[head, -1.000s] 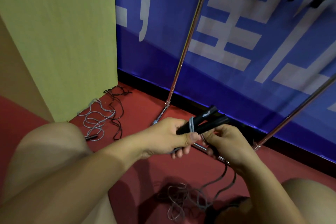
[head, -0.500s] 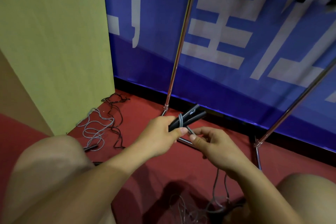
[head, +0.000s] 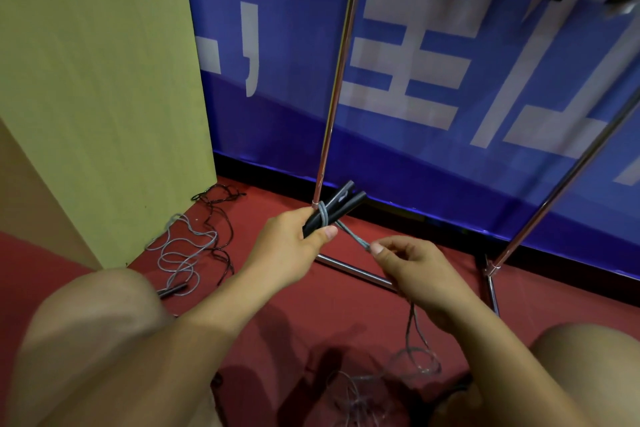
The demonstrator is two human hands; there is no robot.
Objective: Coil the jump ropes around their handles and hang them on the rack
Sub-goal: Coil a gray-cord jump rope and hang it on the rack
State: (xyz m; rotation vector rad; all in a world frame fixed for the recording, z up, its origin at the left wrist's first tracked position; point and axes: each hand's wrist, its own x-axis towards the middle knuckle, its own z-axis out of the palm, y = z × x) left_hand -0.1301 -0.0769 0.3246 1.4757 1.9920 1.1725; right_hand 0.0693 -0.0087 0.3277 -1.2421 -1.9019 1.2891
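Two black handles (head: pixel 334 213) in left hand (head: pixel 289 250), right hand (head: pixel 412 267) pinching one grey rope (head: pixel 353 237)

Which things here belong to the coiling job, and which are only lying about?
In the job: black handles, grey rope, left hand, right hand, rack, ropes on the floor.
Lying about: yellow board, blue banner.

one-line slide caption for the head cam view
Left hand grips two black handles while right hand pulls grey rope taut, beside rack pole.
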